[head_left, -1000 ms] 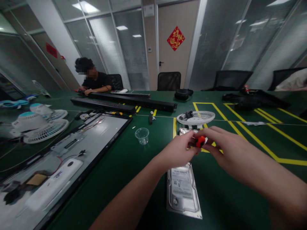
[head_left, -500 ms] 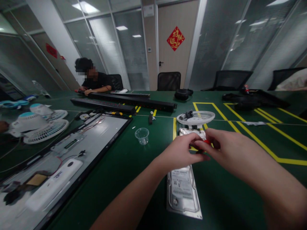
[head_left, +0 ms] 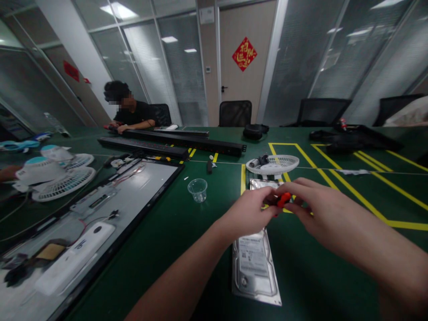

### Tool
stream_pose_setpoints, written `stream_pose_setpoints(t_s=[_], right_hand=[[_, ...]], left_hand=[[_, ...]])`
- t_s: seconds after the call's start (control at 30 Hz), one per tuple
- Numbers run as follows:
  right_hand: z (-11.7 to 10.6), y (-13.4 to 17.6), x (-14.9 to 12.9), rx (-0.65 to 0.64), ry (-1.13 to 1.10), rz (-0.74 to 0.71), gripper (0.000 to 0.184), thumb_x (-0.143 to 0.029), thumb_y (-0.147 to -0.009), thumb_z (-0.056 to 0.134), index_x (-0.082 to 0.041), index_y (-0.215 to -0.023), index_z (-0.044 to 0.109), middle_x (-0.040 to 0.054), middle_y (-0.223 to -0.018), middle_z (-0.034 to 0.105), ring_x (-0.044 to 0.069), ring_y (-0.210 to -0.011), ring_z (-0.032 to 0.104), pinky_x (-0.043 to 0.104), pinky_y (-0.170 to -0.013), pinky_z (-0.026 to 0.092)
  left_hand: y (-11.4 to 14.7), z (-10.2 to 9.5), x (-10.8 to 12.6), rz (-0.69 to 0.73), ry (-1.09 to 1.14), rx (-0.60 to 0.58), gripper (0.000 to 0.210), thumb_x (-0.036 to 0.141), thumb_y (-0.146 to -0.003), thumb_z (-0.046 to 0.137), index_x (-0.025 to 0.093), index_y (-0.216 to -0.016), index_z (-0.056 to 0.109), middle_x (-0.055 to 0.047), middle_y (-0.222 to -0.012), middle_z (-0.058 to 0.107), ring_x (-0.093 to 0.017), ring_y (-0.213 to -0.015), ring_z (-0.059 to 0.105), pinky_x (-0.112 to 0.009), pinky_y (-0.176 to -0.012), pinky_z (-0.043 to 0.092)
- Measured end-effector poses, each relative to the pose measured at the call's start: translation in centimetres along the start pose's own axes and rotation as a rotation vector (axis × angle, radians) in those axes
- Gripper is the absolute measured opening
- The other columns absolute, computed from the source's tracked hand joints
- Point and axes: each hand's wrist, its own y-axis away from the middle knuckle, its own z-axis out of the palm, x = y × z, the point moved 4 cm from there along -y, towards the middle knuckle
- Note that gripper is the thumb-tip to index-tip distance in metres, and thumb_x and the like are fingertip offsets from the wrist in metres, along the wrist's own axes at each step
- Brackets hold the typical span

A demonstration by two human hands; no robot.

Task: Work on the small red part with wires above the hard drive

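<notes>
Above the table, my left hand (head_left: 249, 211) pinches a small red-and-black object (head_left: 284, 199); its exact kind cannot be made out. My right hand (head_left: 312, 198) has its thumb and fingers closed around the red end from the other side. Below my hands lies a silver hard drive (head_left: 256, 267) with a white label, its far part covered by my left hand. Just beyond my fingers, another silver metal piece (head_left: 262, 183) shows partly. A clear plastic cup (head_left: 198, 191) stands to the left of my left hand.
Behind my hands stands a white fan grille (head_left: 272, 165) with small dark parts on it. At left lies a large flat panel (head_left: 143, 196) bearing a white power strip (head_left: 76, 256), with white fans (head_left: 63, 183) beside it. Long black bars (head_left: 180, 142) lie farther back, near a seated person (head_left: 133, 111).
My right fingers have shifted and spread a little, so more of the red end shows. My left hand stays nearly in place.
</notes>
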Motion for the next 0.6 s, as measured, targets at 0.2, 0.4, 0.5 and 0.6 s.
stream_pose_setpoints(t_s=[0.2,0.4,0.5,0.6], right_hand=[[0.1,-0.3,0.2,0.031,0.023,0.007,0.023,-0.024,-0.101,0.056,-0.022,-0.109,0.077,0.0128,-0.102,0.079,0.03,-0.082,0.074,0.042,-0.071,0.052],[-0.2,-0.5,-0.3,0.032,0.104,0.104,0.029,-0.05,-0.103,0.065,-0.024,-0.094,0.073,0.0082,-0.077,0.075,0.026,-0.062,0.066,0.037,-0.057,0.038],[0.0,-0.7,-0.3,-0.014,0.16,0.195,0.044,-0.066,-0.102,0.062,-0.026,-0.089,0.073,0.0099,-0.076,0.075,0.03,-0.064,0.067,0.038,-0.059,0.037],[-0.1,-0.7,-0.1,-0.049,0.159,0.263,0.05,-0.074,-0.098,0.064,-0.026,-0.085,0.071,0.0102,-0.075,0.073,0.032,-0.067,0.068,0.04,-0.06,0.037]], left_hand=[[0.2,0.3,0.3,0.056,0.035,-0.009,0.036,0.025,-0.094,0.08,0.018,-0.129,0.071,-0.013,-0.129,0.08,-0.028,-0.12,0.076,-0.043,-0.104,0.059],[0.2,0.6,0.8,0.086,0.007,0.034,0.038,0.025,-0.089,0.084,0.019,-0.121,0.066,-0.013,-0.128,0.078,-0.027,-0.114,0.075,-0.039,-0.095,0.059],[0.3,0.5,1.0,0.076,-0.034,0.051,0.029,0.027,-0.089,0.082,0.02,-0.111,0.065,-0.008,-0.115,0.079,-0.023,-0.102,0.073,-0.033,-0.085,0.055],[0.4,0.3,1.0,0.04,-0.094,0.057,0.022,0.028,-0.091,0.079,0.02,-0.104,0.064,-0.005,-0.106,0.078,-0.021,-0.094,0.071,-0.031,-0.08,0.052]])
